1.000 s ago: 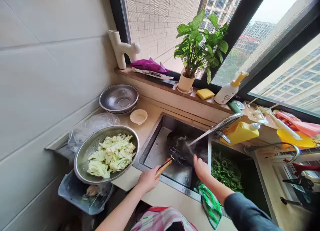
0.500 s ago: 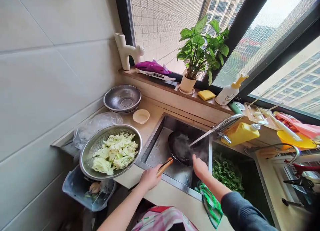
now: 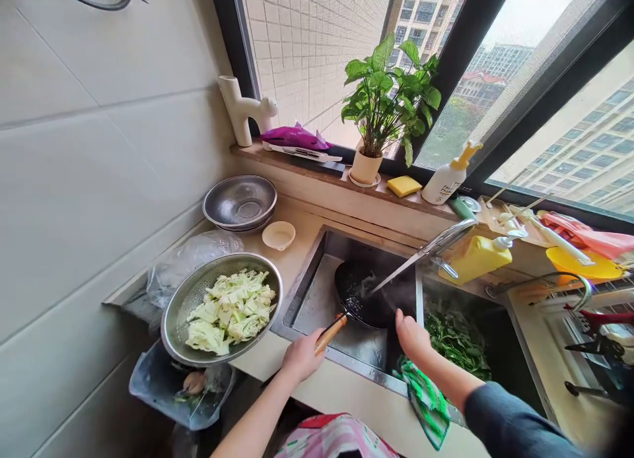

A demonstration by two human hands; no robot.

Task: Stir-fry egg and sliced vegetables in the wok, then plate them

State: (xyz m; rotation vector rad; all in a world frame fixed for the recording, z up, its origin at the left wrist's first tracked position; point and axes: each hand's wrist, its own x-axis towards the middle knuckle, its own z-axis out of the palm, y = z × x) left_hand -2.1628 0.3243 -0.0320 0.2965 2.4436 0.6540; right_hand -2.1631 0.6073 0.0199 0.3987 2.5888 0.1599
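Wrapped around the wooden handle of a black wok, my left hand is closed. The wok lies tilted in the left sink basin. A stream of water runs from the faucet into it, and faint steam rises. My right hand is closed at the wok's right side; whatever it holds is too dark and blurred to make out. Below that hand a green-and-white cloth hangs over the sink's front edge.
Left of the sink, a metal colander holds chopped cabbage above a lined bin. Behind are an empty strainer and a small cream bowl. Leafy greens fill part of the right basin. A potted plant stands on the sill.
My right hand has moved slightly right, away from the wok's middle. The steam has thinned, showing more of the wok's inside. My left hand keeps its hold; the view has shifted slightly.
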